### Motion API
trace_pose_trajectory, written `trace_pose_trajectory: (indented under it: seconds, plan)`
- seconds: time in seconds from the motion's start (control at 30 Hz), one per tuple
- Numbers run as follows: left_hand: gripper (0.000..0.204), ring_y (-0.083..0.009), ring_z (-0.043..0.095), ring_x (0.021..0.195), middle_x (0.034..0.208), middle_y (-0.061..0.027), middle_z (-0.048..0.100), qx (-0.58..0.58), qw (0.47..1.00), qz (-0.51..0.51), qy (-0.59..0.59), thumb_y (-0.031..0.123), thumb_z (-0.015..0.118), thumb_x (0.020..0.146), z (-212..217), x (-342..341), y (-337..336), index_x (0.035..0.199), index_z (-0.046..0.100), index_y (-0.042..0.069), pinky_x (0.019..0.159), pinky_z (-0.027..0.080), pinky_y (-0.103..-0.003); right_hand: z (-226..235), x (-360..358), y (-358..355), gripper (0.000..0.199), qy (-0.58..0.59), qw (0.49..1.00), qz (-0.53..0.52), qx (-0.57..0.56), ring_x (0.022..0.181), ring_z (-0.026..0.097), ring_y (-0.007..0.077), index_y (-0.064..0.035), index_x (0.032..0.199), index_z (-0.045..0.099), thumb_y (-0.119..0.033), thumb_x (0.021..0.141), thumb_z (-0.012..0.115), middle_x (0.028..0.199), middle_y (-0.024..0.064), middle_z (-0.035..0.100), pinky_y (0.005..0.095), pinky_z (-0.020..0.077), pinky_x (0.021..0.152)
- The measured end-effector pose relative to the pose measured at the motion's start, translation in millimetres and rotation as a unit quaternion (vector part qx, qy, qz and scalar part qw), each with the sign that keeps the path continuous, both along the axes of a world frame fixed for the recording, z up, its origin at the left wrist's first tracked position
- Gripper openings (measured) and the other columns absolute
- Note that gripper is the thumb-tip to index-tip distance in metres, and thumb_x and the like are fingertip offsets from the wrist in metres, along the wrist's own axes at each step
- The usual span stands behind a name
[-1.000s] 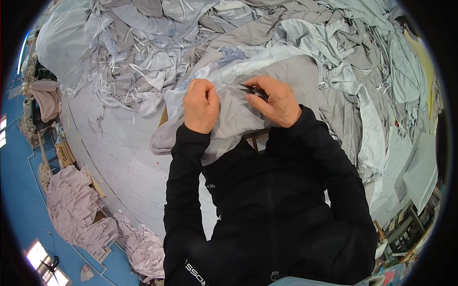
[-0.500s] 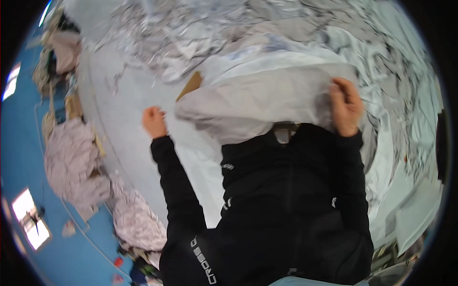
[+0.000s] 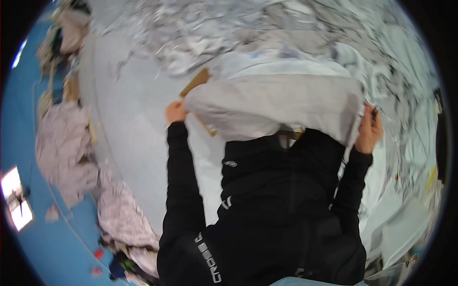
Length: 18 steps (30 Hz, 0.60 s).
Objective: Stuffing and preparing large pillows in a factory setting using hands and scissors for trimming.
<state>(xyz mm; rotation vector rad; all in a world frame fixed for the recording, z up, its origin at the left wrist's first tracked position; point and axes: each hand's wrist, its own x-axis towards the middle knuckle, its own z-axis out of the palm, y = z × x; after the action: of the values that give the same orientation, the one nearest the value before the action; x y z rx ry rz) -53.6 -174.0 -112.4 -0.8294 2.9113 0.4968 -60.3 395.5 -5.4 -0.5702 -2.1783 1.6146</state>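
Observation:
A light grey piece of cloth [image 3: 281, 101] is spread between my two hands, hanging in front of my chest. My left hand [image 3: 176, 112] is closed at the cloth's left edge, its fingers pinching the border. On the other side, my right hand [image 3: 369, 129] grips the right edge, where the fabric runs down in a straight line. A brown strip of what looks like cardboard [image 3: 195, 82] sticks out behind the cloth's left end, and a second brown piece shows just beneath it. The middle of whatever lies behind the cloth is hidden.
A pale table [image 3: 129, 124] stretches away on the left. Heaps of white and grey crumpled fabric [image 3: 286, 24] fill the far side and the right. Beyond the left table edge, bundles of pinkish-grey cloth [image 3: 64, 150] lie over the blue floor [image 3: 28, 124].
My left hand has moved in to the right and taken hold of the cloth's left edge. The right hand has shifted outward and slightly down, drawing the cloth straighter.

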Motion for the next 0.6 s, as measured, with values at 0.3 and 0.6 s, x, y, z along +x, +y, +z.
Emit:
trace_pose_trajectory:
  seconds: [0.3,0.6]
  plan:
    - [0.019,-0.0160,0.060,0.090,0.097,-0.0088,0.064,0.309,0.862,-0.096,0.389,-0.005,0.052,0.084,179.2,-43.8,134.4,0.101,0.061,-0.003,0.084,0.047,-0.027,-35.4,-12.0,43.2,0.028,0.019,0.995,-0.047,-0.087,0.059,0.045,0.0024,-0.0014,0.101,0.065,-0.025,0.096,0.052,0.069,-0.0034,0.055,0.0175,0.0349,0.053]
    - [0.027,-0.0365,0.058,0.093,0.102,-0.0193,0.061,0.193,0.783,-0.570,0.158,0.011,0.066,0.077,169.5,-99.5,347.3,0.101,0.060,-0.001,0.079,0.047,-0.039,-89.6,-47.4,42.8,0.033,-0.003,0.993,-0.038,0.110,0.075,0.059,0.0174,-0.0064,0.097,0.067,-0.022,0.069,0.075,0.089,0.0062,0.061,0.0290,0.0480,0.067]
